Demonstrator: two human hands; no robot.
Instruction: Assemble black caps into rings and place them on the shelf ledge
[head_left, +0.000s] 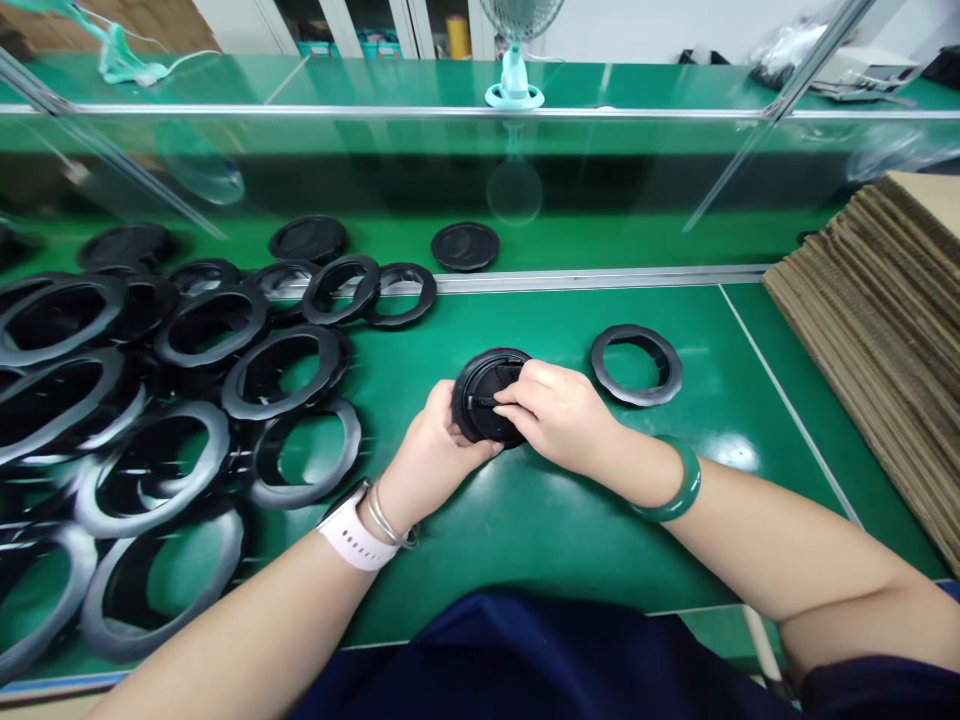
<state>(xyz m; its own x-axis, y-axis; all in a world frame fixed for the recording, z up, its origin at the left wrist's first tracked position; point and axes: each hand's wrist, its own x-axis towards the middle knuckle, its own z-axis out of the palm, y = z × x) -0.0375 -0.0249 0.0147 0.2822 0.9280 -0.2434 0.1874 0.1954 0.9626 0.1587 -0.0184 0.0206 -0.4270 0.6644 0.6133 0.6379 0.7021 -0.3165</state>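
One black disc [482,383], face upward

On the bench [540,560], piled rings [180,410] lay left of the held disc [481,383], a single ring [637,396] right of it, and a cardboard stack [862,330] farther right. Behind, other discs [465,247] lay in a row; beyond them stood a fan [514,80].

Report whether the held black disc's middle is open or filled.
Filled, where visible: dark surface spans the black disc inside its rim, with no green tabletop showing through; the right hand hides part.
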